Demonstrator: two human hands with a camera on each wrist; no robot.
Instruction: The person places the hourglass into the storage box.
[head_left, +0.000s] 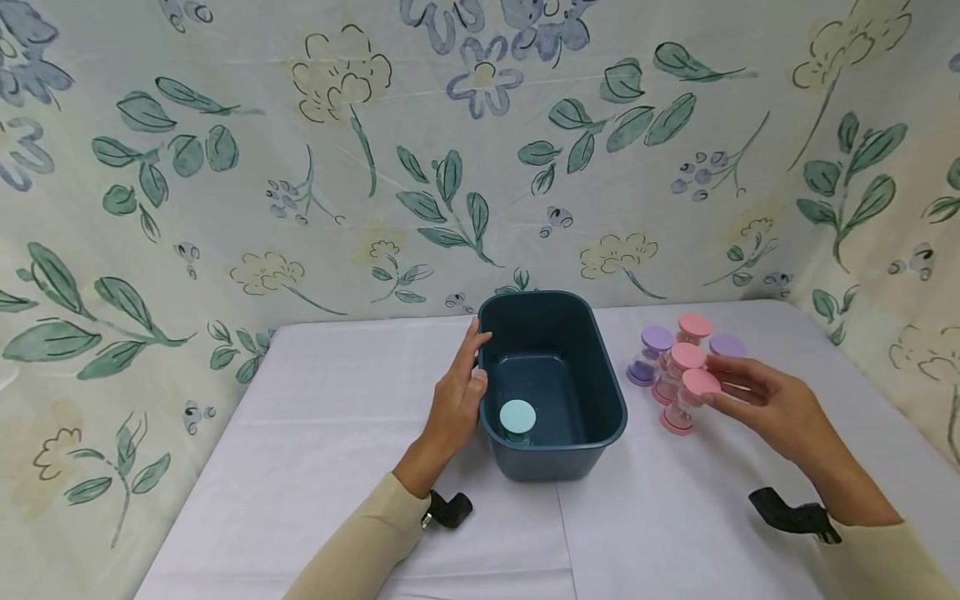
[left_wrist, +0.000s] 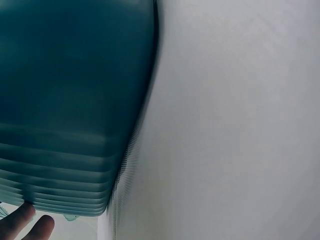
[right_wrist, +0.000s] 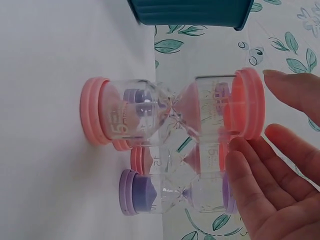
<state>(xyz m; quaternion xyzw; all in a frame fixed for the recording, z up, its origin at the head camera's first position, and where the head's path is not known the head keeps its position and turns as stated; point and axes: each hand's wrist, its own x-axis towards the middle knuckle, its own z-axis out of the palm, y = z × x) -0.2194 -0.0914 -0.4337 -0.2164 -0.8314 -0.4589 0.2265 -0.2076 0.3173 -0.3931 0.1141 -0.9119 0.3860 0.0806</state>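
Observation:
My left hand rests against the left side of a dark teal plastic bin, fingers extended along its wall. In the left wrist view two fingertips show by the bin's ribbed end. Inside the bin, at its near left corner, stands a sand timer with a light aqua cap. My right hand is at the top of the nearest pink sand timer, which stands upright on the table. Thumb and fingers lie spread about its cap; whether they touch it is unclear.
Close behind that timer stand more pink sand timers and purple sand timers, bunched together right of the bin. A white cloth covers the table. A floral curtain hangs behind the table.

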